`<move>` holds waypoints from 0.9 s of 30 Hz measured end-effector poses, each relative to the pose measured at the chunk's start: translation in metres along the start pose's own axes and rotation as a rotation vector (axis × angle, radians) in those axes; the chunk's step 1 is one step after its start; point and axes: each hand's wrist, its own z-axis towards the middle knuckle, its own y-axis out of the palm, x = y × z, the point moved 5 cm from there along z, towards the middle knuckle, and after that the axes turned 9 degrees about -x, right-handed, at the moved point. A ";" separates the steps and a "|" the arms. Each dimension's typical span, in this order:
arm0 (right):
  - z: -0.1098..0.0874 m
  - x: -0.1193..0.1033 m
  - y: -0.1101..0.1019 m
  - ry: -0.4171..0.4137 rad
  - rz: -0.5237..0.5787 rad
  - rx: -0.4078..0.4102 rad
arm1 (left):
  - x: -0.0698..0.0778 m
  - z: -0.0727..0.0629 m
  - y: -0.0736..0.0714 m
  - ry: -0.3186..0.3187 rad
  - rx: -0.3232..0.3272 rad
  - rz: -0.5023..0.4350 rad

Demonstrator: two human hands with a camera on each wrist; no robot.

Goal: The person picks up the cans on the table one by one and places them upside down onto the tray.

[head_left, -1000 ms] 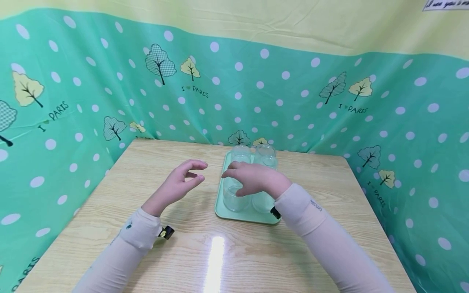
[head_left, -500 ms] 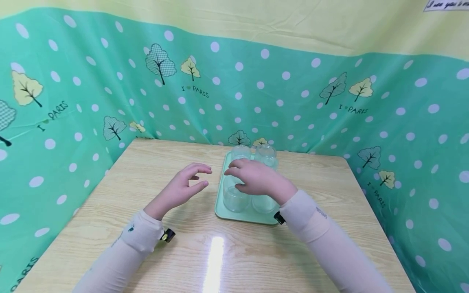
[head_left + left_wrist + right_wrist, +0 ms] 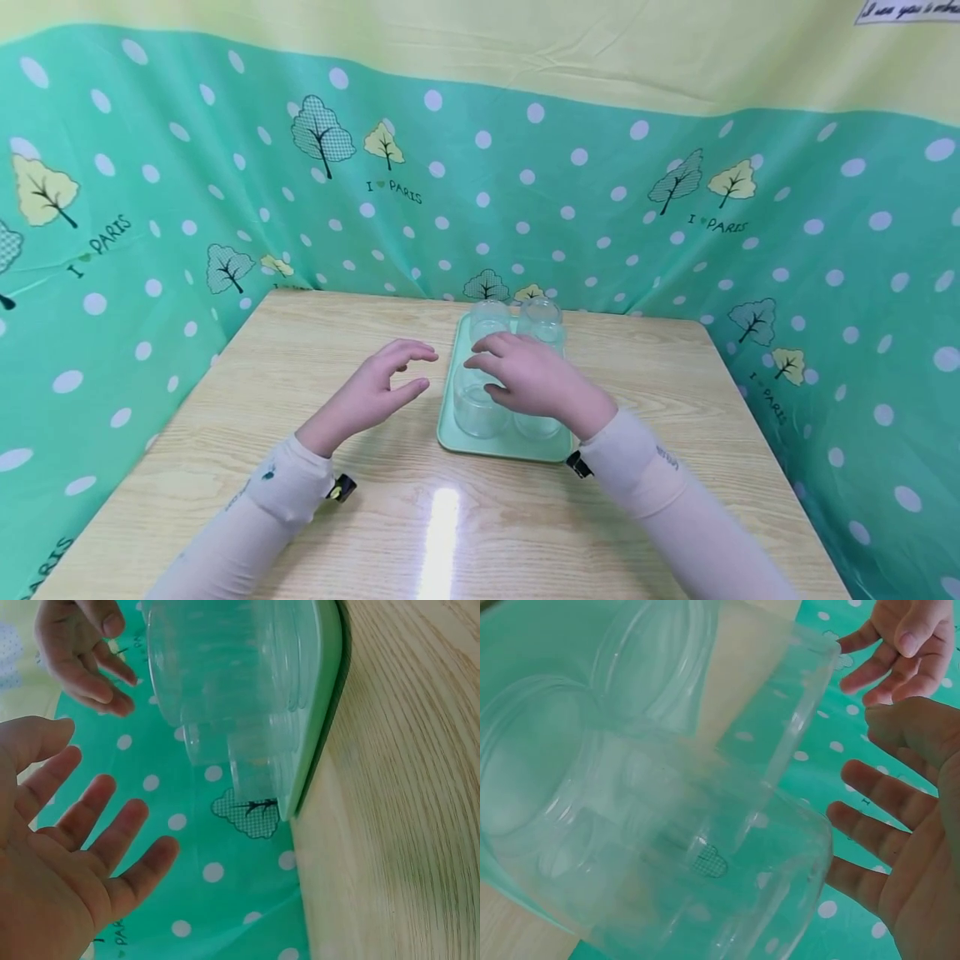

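Note:
Several clear jars stand on a pale green tray (image 3: 446, 429); a front-left jar (image 3: 482, 417) shows best in the head view. Their threaded rims (image 3: 555, 802) face the tray in the right wrist view, so they stand upside down. Above them hovers my right hand (image 3: 538, 379), palm down with fingers spread and slightly bent, hiding parts of the jars. My left hand (image 3: 370, 390) hovers left of the tray, thumb and fingers apart. Neither holds anything. In the left wrist view, a gap separates the right hand (image 3: 79, 660) from the jars (image 3: 217, 667).
The tray rests on a light wooden table (image 3: 337, 533), toward its back edge. Green dotted cloth (image 3: 525, 192) with tree prints hangs behind and at both sides. A bright light reflection (image 3: 441, 533) lies on the tabletop in front.
My right hand has shifted slightly rightward and toward me above the jars. The left hand has edged a little to the right. Jars and tray stay in place.

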 end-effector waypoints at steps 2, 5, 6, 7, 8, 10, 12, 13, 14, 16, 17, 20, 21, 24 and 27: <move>-0.001 -0.001 0.002 -0.003 -0.010 0.017 | 0.002 0.000 0.001 0.003 -0.001 0.013; -0.002 -0.002 0.004 -0.004 -0.024 0.036 | 0.002 0.000 0.003 0.001 -0.004 0.030; -0.003 -0.002 0.004 -0.005 -0.028 0.040 | 0.003 0.000 0.004 0.001 -0.006 0.038; -0.004 -0.003 0.004 -0.006 -0.031 0.045 | 0.003 0.000 0.004 0.002 -0.008 0.045; -0.005 -0.003 0.004 -0.008 -0.033 0.051 | 0.003 0.000 0.005 0.004 -0.010 0.051; -0.008 -0.004 0.003 -0.015 -0.034 0.065 | 0.004 0.001 0.006 0.008 -0.016 0.070; -0.011 -0.004 0.001 -0.023 -0.029 0.082 | 0.005 0.002 0.006 0.013 -0.022 0.089; -0.013 -0.004 0.000 -0.026 -0.030 0.088 | 0.006 0.002 0.006 0.015 -0.024 0.098; -0.014 -0.004 0.000 -0.028 -0.033 0.093 | 0.007 0.002 0.007 0.015 -0.027 0.107; -0.017 -0.003 0.001 -0.029 -0.040 0.103 | 0.009 0.003 0.007 0.015 -0.032 0.120; -0.018 -0.003 0.001 -0.027 -0.044 0.104 | 0.009 0.003 0.007 0.015 -0.033 0.126; -0.020 -0.002 0.002 -0.025 -0.048 0.106 | 0.010 0.004 0.008 0.016 -0.033 0.134; -0.021 -0.001 0.003 -0.024 -0.044 0.107 | 0.011 0.004 0.008 0.015 -0.033 0.134; -0.024 -0.001 0.004 -0.023 -0.036 0.107 | 0.011 0.004 0.010 0.015 -0.029 0.137; -0.028 -0.001 0.003 -0.022 -0.029 0.114 | 0.011 0.003 0.013 0.018 -0.036 0.143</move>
